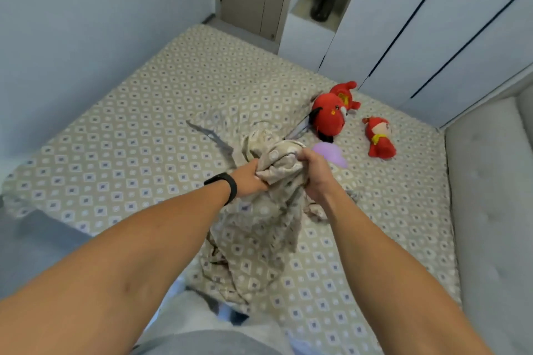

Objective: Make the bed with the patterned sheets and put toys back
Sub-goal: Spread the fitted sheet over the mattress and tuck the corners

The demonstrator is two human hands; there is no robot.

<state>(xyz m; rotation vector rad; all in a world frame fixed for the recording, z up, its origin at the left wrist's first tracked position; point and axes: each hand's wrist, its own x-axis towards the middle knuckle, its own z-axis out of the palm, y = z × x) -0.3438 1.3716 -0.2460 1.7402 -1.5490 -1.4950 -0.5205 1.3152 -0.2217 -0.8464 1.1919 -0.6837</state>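
Two hands are busy in the middle of the frame: your left hand (pixel 253 177) and your right hand (pixel 313 173) both have their fingers curled tight around a bunched-up patterned cloth (pixel 259 228). It hangs down from your fists onto the bed (pixel 129 130), which already wears a sheet with the same pattern. On the right side of the frame lie the toys: a big red toy (pixel 331 115), a small red doll (pixel 380 138) and a purple toy (pixel 331 154) just past your right hand. You look to be sorting out the cloth. Next you probably need to find its edges and spread it flat. Mind the toys; the cloth could cover them.
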